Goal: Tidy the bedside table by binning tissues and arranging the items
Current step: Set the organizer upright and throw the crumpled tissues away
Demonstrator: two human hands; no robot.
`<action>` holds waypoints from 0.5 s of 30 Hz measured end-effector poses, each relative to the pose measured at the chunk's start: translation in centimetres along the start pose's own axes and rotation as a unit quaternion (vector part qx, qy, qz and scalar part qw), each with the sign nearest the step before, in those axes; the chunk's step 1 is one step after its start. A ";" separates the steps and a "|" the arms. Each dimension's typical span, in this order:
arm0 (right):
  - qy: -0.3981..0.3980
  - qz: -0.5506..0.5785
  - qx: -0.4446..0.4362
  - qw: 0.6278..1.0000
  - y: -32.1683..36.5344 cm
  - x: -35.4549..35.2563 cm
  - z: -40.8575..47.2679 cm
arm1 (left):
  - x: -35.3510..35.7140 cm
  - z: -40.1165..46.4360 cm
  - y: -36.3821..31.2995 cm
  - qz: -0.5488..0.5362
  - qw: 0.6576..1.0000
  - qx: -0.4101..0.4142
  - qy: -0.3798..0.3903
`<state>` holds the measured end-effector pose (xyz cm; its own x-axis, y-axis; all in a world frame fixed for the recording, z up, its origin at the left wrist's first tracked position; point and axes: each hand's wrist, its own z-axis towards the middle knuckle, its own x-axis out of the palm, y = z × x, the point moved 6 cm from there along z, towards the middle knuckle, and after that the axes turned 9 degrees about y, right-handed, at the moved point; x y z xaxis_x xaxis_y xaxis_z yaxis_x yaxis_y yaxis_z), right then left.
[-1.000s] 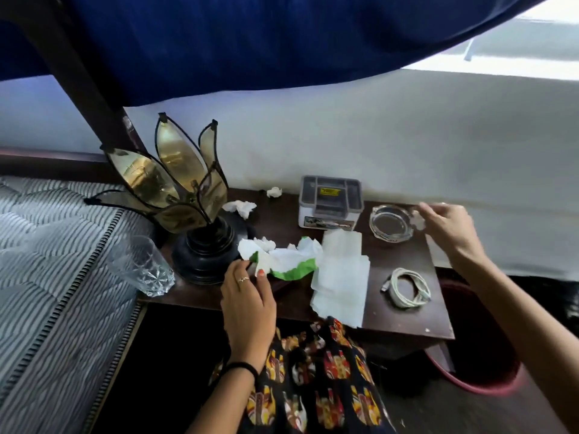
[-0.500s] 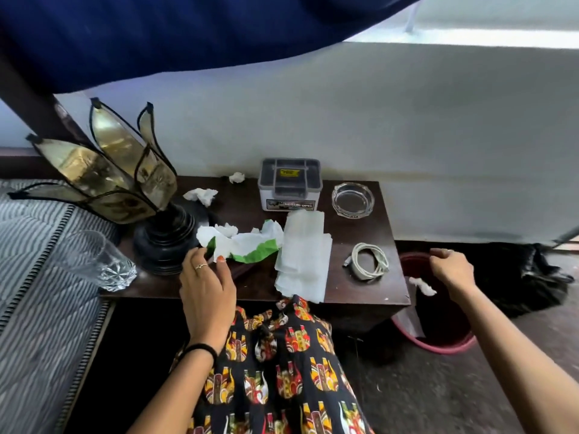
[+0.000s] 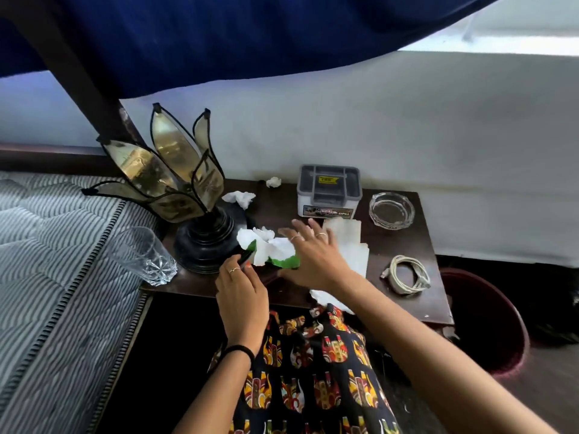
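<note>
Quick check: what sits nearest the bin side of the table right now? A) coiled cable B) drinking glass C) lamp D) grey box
A: the coiled cable lies at the table's right edge, beside the bin.

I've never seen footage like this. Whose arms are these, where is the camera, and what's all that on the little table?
No machine here: a person wears a camera on the head, looking down at both hands. The left hand pinches a small dark thing, too hidden to name; the right hand reaches, fingers spread, over a white-and-green tissue pack. On the dark wooden bedside table: a petal-shaped glass lamp, a clear tumbler, crumpled white tissues, a grey plastic box, a glass ashtray, a coiled white cable. A red bin stands beside it.
</note>
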<state>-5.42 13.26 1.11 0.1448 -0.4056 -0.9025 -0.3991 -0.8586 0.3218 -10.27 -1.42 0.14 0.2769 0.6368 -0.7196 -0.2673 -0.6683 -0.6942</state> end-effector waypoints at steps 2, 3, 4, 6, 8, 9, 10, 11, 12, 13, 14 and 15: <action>0.027 -0.039 0.006 0.999 1.4 1.4 1.7 | -0.1 0.1 0.3 -0.013 1.000 -0.013 0.002; 0.035 -0.056 0.010 0.998 1.9 1.7 2.3 | -0.2 0.1 0.4 -0.016 1.000 -0.017 0.003; 0.042 -0.072 0.015 0.996 2.2 1.8 2.8 | -0.2 0.0 0.4 -0.019 1.000 -0.019 0.003; 0.049 -0.100 0.020 0.994 2.7 1.8 3.4 | -0.2 0.1 0.5 -0.024 0.999 -0.022 0.002; 0.032 -0.119 0.015 0.992 3.1 1.3 3.5 | -0.2 0.2 0.6 -0.031 0.999 -0.023 0.000; 0.018 -0.121 0.009 0.992 3.2 1.0 3.5 | -0.2 0.2 0.6 -0.034 0.999 -0.022 0.000; 0.003 -0.118 -0.001 0.993 3.2 0.7 3.4 | -0.2 0.2 0.7 -0.036 0.999 -0.022 -0.001; -0.010 -0.114 -0.009 0.993 3.2 0.3 3.4 | -0.2 0.3 0.7 -0.038 0.999 -0.022 -0.003; -0.022 -0.110 -0.014 0.994 3.1 -0.2 3.3 | -0.2 0.3 0.7 -0.039 0.999 -0.022 -0.004; -0.035 -0.104 -0.016 0.994 2.9 -0.9 3.2 | -0.3 0.3 0.7 -0.037 0.999 -0.020 -0.006; -0.048 -0.092 -0.015 0.994 2.6 -1.7 3.1 | -0.3 0.3 0.6 -0.034 0.999 -0.015 -0.006; -0.059 -0.078 -0.013 0.995 2.2 -2.6 3.0 | -0.3 0.2 0.5 -0.030 0.999 -0.011 -0.005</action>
<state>-9.38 13.38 3.27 0.0957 -0.2295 -0.9686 -0.3566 -0.9164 0.1819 -10.68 -1.83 0.02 0.2829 0.6793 -0.6772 -0.2311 -0.6369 -0.7355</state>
